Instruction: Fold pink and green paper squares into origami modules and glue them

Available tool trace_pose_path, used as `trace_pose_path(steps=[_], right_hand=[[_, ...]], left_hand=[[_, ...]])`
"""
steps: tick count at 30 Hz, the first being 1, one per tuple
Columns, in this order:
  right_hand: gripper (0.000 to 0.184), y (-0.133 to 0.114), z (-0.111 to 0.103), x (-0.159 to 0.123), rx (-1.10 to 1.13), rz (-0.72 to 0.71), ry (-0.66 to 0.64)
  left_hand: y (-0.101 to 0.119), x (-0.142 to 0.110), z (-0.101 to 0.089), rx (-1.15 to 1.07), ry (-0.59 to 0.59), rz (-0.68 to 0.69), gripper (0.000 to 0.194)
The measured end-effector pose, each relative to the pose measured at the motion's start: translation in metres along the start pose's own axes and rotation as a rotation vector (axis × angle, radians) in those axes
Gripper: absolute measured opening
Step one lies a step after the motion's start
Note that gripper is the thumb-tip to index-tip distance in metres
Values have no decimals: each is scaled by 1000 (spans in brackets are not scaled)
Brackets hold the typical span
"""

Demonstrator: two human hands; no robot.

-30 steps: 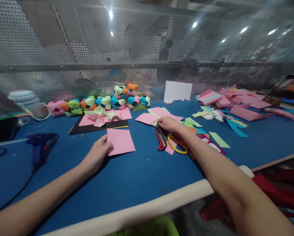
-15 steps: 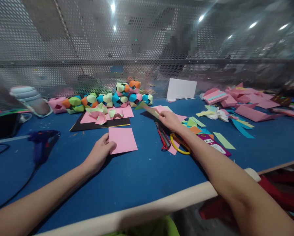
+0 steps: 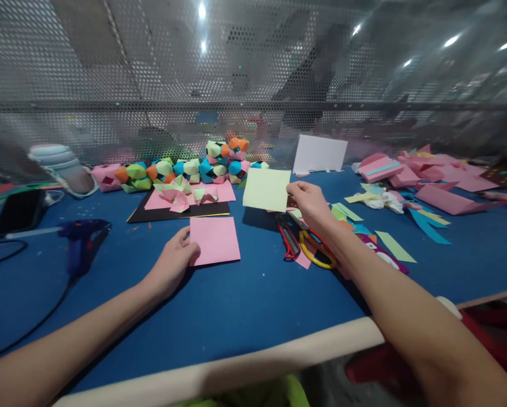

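Between thumb and fingers, my left hand (image 3: 174, 257) pinches the left edge of a square pink paper (image 3: 216, 241), just over the blue table. My right hand (image 3: 308, 199) is closed on the right edge of a pale green square paper (image 3: 265, 190), which it holds up above the table. Below my right hand lie scissors with yellow handles (image 3: 315, 255) and a red-and-black cutter (image 3: 287, 240). Behind the pink paper, folded pink and green pieces (image 3: 177, 195) rest on a black sheet (image 3: 185, 215).
Colourful folded paper balls (image 3: 189, 169) line the back beside a tilted bottle (image 3: 62, 169). A blue glue gun (image 3: 81, 237) with its cord and a phone (image 3: 19, 212) are at left. Pink paper pieces (image 3: 431, 167) heap up at right, near a standing white card (image 3: 320, 155).
My right hand has lifted the green paper and turned its face toward me, a little nearer. My left hand keeps the pink paper in nearly the same place.
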State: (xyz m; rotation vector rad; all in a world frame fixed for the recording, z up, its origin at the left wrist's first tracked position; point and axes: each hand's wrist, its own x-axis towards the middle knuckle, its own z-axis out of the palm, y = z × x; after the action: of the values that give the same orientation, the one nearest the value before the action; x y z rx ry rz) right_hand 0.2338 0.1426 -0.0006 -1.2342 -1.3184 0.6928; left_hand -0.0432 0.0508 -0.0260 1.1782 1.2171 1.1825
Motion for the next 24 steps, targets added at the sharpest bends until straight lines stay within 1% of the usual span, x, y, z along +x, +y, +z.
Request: trace_pose_path(steps=[3,8,11,14,16,18,21,22,24], right_hand=[[9,-1,-1,-2,27,2,10],[9,6,-3,2,11,22,73],[15,7,6,-5,3,58,5],[23,2,22,-22,-20,92,-104],[23,-1,30,-36,-70,97,-167],[19,-4,35,-47,-246,12,-228],[23,-3,36,-55,-532,-204,-291],[25,-1,35,-56,-611,-253,-312],[28,4,34,-56,-723,-304,-340]], left_hand=[[4,-2,-1,13,12,-32,60],[10,-2,-6,77,35,-47,58],[12,2,-11,99,46,-52,66],[14,7,-15,126,61,-36,72],[15,9,-16,136,66,-23,71],[16,10,-17,135,76,-17,67],[16,12,-19,142,116,18,58],[16,13,-20,148,133,37,56],[16,14,-21,153,172,60,53]])
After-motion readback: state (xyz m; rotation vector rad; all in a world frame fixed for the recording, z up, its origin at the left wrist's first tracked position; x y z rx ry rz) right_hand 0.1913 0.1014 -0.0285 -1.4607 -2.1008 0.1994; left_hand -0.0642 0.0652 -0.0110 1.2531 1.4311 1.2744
